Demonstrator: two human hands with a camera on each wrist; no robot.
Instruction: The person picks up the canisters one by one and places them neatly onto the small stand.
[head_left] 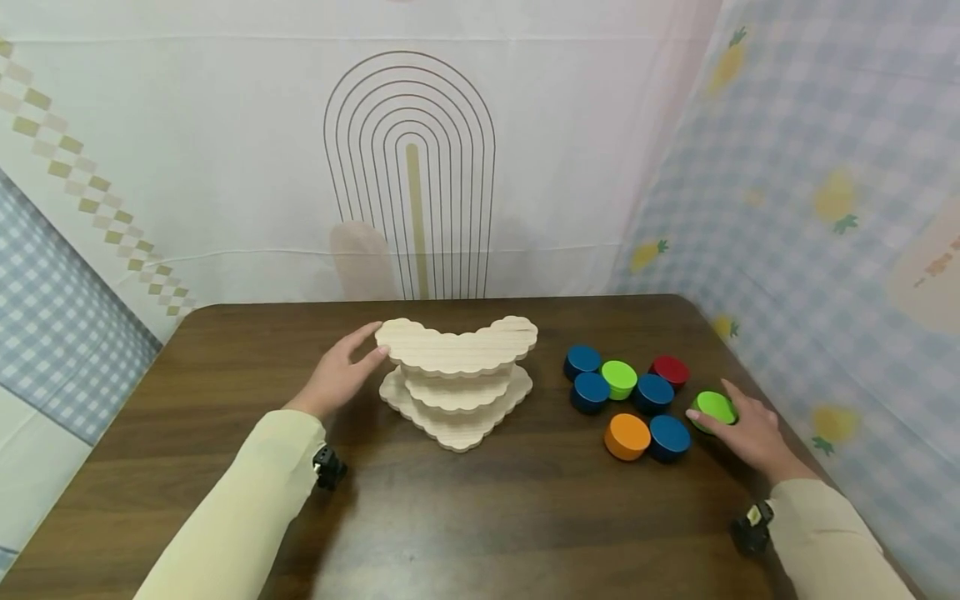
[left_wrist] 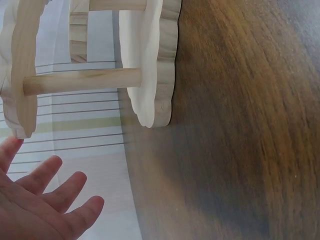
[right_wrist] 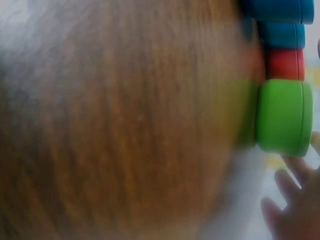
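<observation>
A pale wooden tiered stand (head_left: 457, 346) with scalloped edges stands on the table, its tiers joined by round posts. At its left side is my left hand (head_left: 341, 375); the fingertips meet the top tier's edge, and the other fingers are spread in the left wrist view. My right hand (head_left: 750, 429) is around a green round container (head_left: 714, 410), thumb on the near left and fingers on the far right. That container stands on the table. Whether the thumb presses on it cannot be told; the right wrist view is blurred, with the hand partly cut off.
Left of the right hand stand several blue containers (head_left: 669, 437), an orange one (head_left: 627, 437), a red one (head_left: 670, 372) and another green one (head_left: 618, 379). The dark wooden table (head_left: 465, 525) ends at a white cloth (head_left: 562, 167) behind and a checked cloth (head_left: 840, 275) at right.
</observation>
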